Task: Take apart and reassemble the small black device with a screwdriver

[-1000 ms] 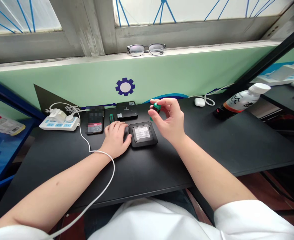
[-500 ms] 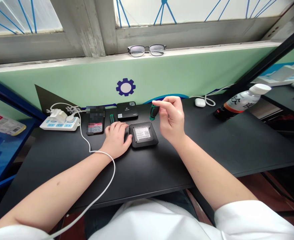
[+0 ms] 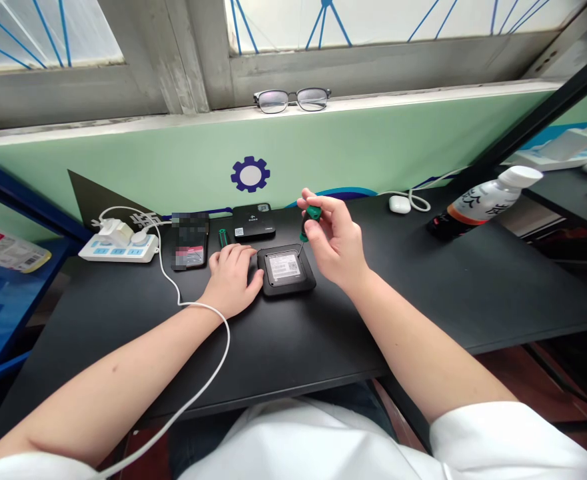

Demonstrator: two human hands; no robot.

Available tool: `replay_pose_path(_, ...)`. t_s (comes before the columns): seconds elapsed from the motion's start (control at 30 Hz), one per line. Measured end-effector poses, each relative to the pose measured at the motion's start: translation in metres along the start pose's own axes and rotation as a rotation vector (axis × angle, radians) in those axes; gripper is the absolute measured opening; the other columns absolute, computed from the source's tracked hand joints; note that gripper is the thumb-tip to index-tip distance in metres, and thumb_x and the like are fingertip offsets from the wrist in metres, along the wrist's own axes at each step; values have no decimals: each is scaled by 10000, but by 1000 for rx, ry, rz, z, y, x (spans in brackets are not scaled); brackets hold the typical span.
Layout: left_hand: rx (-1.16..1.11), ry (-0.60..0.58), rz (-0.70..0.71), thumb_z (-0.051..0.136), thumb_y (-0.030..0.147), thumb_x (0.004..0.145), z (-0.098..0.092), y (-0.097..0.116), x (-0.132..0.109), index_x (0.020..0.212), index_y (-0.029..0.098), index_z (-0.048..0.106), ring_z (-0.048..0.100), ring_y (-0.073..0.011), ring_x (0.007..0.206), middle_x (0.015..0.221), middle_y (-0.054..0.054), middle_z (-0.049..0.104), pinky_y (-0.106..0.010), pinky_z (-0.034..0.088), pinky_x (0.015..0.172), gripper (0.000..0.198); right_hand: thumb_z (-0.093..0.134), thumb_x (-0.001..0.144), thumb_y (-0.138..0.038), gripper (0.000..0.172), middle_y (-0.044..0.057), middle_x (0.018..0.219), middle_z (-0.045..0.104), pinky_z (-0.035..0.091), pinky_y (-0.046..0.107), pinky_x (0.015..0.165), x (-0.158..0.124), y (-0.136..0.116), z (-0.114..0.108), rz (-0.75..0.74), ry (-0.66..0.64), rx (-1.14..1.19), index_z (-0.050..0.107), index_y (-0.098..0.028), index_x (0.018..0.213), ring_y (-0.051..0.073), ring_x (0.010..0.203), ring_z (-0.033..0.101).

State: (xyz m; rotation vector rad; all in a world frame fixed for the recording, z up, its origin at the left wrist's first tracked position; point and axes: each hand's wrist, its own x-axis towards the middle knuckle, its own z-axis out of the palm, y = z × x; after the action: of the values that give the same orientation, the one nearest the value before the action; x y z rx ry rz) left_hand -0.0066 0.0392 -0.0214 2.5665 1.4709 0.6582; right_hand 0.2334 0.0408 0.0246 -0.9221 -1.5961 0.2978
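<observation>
My right hand (image 3: 338, 240) is closed round the green and black handle of a screwdriver (image 3: 313, 215). The screwdriver tilts, its thin shaft reaching the upper right corner of a square black box (image 3: 287, 288) that lies flat on the desk with a white label (image 3: 285, 267) facing up. Against the box's left side rests my left hand (image 3: 233, 277), fingers spread on the desk and thumb at the box's edge. Just beyond those fingers lies a second green and black tool handle (image 3: 223, 237), its far part hidden by the hand.
Behind is another flat black box (image 3: 254, 221). A phone (image 3: 191, 241) and a white power strip (image 3: 119, 248) lie left. A white cable (image 3: 229, 333) crosses my left wrist. Right are a white earphone case (image 3: 399, 205) and a bottle (image 3: 483, 203). Glasses (image 3: 293, 100) sit on the sill.
The fingers of my right hand have shifted round the screwdriver handle, with the thumb now in front and the handle's end showing. My left hand and the box stay put.
</observation>
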Motion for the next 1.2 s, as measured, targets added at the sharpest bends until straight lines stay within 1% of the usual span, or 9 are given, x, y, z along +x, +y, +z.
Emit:
replay_pose_path(0.07, 3, -1, -4, 602, 328, 1000, 0, 0, 0, 1331, 182, 648, 549, -397, 1401, 1409, -186, 689, -578, 379, 1140, 365, 497, 1103, -352, 289, 131, 1453, 683, 632, 528, 1040, 3, 1, -3, -70, 22, -81, 681, -293, 1319, 304, 1318, 696)
replay_pose_path(0.2, -2, -9, -11, 583, 329, 1005, 0, 0, 0, 1332, 179, 646, 541, -392, 1407, 1416, -190, 690, -578, 367, 1145, 365, 450, 1099, -242, 339, 97, 1160, 672, 647, 480, 912, 7, 2, -7, -198, 101, -217, 764, -292, 1218, 245, 1075, 710)
replay_pose_path(0.27, -7, -12, -8, 575, 333, 1009, 0, 0, 0, 1334, 180, 643, 541, -389, 1405, 1416, -190, 691, -578, 364, 1146, 366, 436, 1096, -219, 357, 80, 1084, 668, 649, 450, 859, 8, 1, -7, -215, 100, -224, 770, -291, 1203, 224, 995, 708)
replay_pose_path(0.37, -8, -5, 0, 568, 335, 1012, 0, -1, 0, 1329, 175, 640, 545, -388, 1401, 1408, -191, 694, -576, 366, 1144, 362, 466, 1087, -240, 316, 92, 1147, 717, 656, 414, 799, 8, -2, -6, -179, 72, -185, 750, -277, 1222, 231, 1020, 726)
replay_pose_path(0.47, -3, 0, 6, 562, 333, 1015, 0, -1, 0, 1327, 176, 639, 546, -388, 1403, 1409, -190, 692, -576, 370, 1142, 358, 625, 1045, -338, 238, 89, 1204, 757, 671, 400, 801, 6, -2, -3, -113, 56, -144, 714, -275, 1257, 246, 1056, 744)
replay_pose_path(0.6, 0, -10, 3, 575, 328, 1009, 0, -1, 0, 1338, 187, 640, 545, -388, 1402, 1409, -186, 690, -581, 373, 1144, 365, 747, 986, -440, 353, 67, 1224, 771, 692, 426, 890, 3, 4, 0, -13, 62, -112, 667, -296, 1298, 245, 1049, 763)
replay_pose_path(0.87, 0, -11, 7, 564, 329, 1014, 0, 0, 0, 1328, 180, 639, 557, -381, 1392, 1398, -185, 695, -575, 370, 1141, 355, 725, 999, -447, 342, 68, 1268, 762, 685, 438, 900, 3, 7, -2, 17, 105, -101, 637, -318, 1303, 254, 1082, 771)
replay_pose_path(1.1, -3, -22, 3, 563, 333, 1012, 0, 0, 0, 1332, 176, 636, 546, -381, 1400, 1405, -184, 693, -579, 361, 1153, 364, 738, 977, -360, 322, 65, 1256, 765, 669, 415, 883, 3, 5, -1, 21, 118, -82, 637, -304, 1277, 243, 1070, 772)
replay_pose_path(1.2, -10, -22, 2, 556, 334, 1012, -1, 0, 0, 1332, 176, 636, 547, -382, 1397, 1400, -188, 696, -583, 357, 1151, 365, 735, 977, -368, 319, 67, 1248, 767, 670, 412, 876, 4, 5, -2, 30, 123, -80, 632, -300, 1271, 240, 1068, 773)
